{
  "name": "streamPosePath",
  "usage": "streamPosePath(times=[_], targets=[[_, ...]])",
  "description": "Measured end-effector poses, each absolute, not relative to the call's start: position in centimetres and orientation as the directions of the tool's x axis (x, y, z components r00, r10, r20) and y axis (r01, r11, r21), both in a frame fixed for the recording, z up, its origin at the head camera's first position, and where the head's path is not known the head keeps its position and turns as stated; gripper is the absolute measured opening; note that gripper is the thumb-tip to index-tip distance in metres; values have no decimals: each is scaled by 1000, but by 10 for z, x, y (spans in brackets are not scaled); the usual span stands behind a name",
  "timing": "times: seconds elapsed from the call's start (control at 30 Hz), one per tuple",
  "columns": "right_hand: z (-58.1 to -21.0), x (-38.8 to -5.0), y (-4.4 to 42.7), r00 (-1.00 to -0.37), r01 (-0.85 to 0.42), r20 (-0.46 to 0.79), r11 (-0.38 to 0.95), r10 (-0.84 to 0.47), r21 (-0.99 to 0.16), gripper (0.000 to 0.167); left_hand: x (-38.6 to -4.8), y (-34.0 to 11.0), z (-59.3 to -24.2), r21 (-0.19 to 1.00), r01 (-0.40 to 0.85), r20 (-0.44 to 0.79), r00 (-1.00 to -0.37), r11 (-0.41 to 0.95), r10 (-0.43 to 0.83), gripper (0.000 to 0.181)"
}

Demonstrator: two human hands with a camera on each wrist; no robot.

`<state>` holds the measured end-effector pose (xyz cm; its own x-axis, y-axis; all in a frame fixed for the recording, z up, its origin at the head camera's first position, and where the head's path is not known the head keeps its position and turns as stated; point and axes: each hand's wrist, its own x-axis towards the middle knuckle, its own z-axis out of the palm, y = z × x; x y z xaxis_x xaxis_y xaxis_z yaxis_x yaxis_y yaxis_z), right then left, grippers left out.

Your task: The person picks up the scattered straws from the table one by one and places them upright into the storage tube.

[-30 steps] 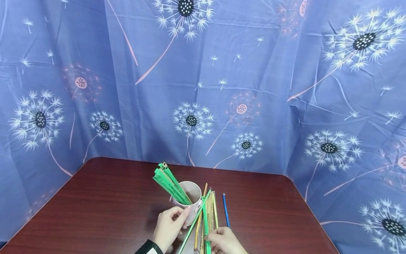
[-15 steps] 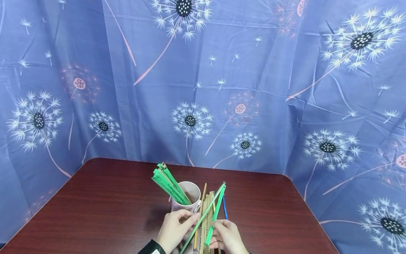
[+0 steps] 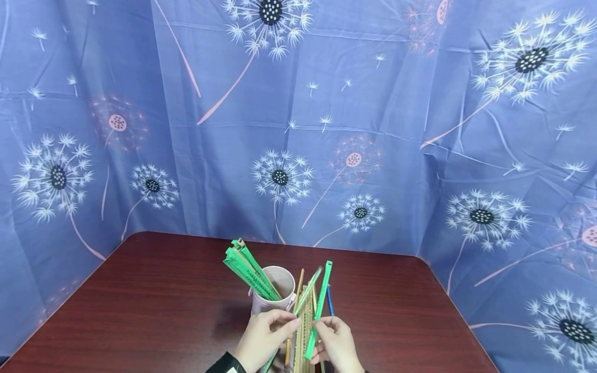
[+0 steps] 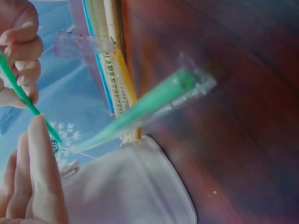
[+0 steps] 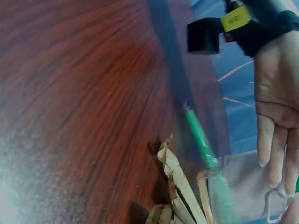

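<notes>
Leaning left out of a white cup [image 3: 267,305], several green chopstick packets [image 3: 249,269] stand on the left part of the things on a dark red wooden table [image 3: 163,300]. Just right and nearer, a person's left hand [image 3: 263,336] holds its thumb and index fingertip close together; a second ago those fingertips were at the cup's wall, and now they are to its right. A thin green stick [image 3: 309,291] in a clear wrapper slants past them; whether they pinch it cannot be told. Behind it lie an orange stick [image 3: 301,274] and a row of beige paper-wrapped chopsticks [image 3: 303,331].

Further right, the right hand [image 3: 339,342] pinches a single green packet [image 3: 322,300] near its lower end, its top pointing away from the person. A second ago this packet lay along the row; it has since been raised and angled to the right. That seems to single it out from the loose pieces, near the cup but outside it. Rightmost, a blue stick [image 3: 330,300] lies partly hidden beyond the right hand.
</notes>
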<state>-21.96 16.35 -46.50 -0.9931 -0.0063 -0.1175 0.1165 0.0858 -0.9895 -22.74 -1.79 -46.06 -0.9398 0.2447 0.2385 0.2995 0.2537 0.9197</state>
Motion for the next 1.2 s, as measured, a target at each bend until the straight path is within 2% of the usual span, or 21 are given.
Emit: streamPosePath(times=[0.27,0.4,0.57,0.87,1.03,1.2], targets=[[-463,-216,157,-996,86,-88,72,-26,-994,34,-228,-18,-459,894,331,261,-932,301,250,33],[-458,-211,152,-1000,24,-25,169,-3,-985,29,-230,-16,-455,905,307,245,-942,295,228,38],[-457,-207,148,-991,-124,136,348,9,-929,20,-232,-15,-451,940,271,234,-954,208,187,42],[-462,-204,145,-923,-385,349,434,-164,-814,7,-235,-17,-441,975,193,189,-981,112,48,45],[-464,-206,145,-901,-433,388,434,-194,-790,6,-236,-16,-437,985,166,168,-985,51,-31,40],[-470,-207,146,-857,-514,462,447,-228,-733,4,-234,-19,-435,975,218,221,-970,32,-101,29]])
